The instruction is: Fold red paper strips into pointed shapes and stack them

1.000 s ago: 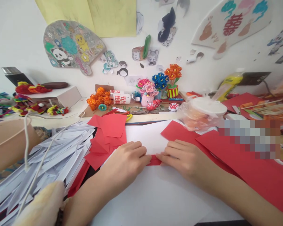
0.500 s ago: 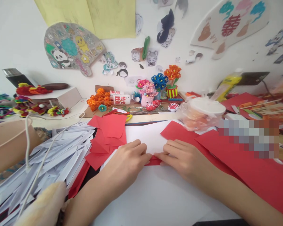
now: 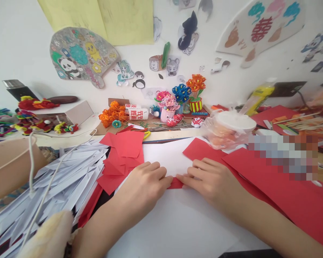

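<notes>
A small folded piece of red paper [image 3: 176, 184] lies on the white sheets [image 3: 177, 225] in front of me. My left hand [image 3: 151, 182] grips its left end, with fingers curled and the thumb tip near the middle. At the right end my right hand [image 3: 208, 179] pinches it the same way, its thumb and forefinger pointing inward. Both hands cover most of the paper, so only its middle shows. Beyond my left hand sits a loose pile of red paper squares [image 3: 127, 145]. Larger red sheets [image 3: 274, 179] spread out beside my right forearm.
Many folded white paper strips [image 3: 78, 172] heap up at the left, crossed by a white cable [image 3: 47, 190]. A lidded tub in a plastic bag [image 3: 228, 127] stands at the back right. Handmade flowers [image 3: 169, 102] line the rear near the wall.
My right hand's fingers have shifted slightly to the right, and a bit more of the red paper's middle shows. Both hands stay on the paper.
</notes>
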A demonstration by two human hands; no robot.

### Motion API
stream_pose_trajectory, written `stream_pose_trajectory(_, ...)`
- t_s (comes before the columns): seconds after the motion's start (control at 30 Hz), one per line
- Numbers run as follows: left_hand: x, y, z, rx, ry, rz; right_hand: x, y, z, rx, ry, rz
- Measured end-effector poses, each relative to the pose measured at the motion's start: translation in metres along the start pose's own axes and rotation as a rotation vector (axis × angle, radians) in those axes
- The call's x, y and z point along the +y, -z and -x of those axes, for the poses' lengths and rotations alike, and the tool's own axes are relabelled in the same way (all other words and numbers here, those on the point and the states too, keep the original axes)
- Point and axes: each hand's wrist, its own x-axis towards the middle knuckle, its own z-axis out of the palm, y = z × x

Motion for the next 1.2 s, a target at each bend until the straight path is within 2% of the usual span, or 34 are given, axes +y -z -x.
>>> stream_pose_trajectory(0.17, -0.008, 0.004, 0.002, 0.009, 0.037, 0.003, 0.000, -0.001, 0.000, -0.034, -0.001, -0.022)
stream_pose_trajectory(0.37, -0.012, 0.014, 0.002, -0.046, -0.099, -0.127, 0.001, -0.002, 0.001, -0.022, 0.015, -0.015)
stream_pose_trajectory(0.67, -0.002, 0.015, -0.003, 0.034, -0.213, -0.372, 0.001, -0.002, -0.001, 0.002, 0.033, 0.018)
stream_pose_trajectory(0.97, 0.001, 0.012, 0.001, -0.003, -0.270, -0.364, 0.001, -0.001, 0.000, 0.005, 0.031, 0.004)
stream_pose_trajectory(1.1, 0.006, 0.016, 0.003, -0.054, -0.238, -0.411, 0.001, 0.000, -0.001, -0.012, 0.035, -0.002)
stream_pose_trajectory(1.2, 0.015, 0.021, -0.001, -0.051, -0.076, -0.450, 0.002, -0.001, 0.000, -0.018, 0.038, 0.009)
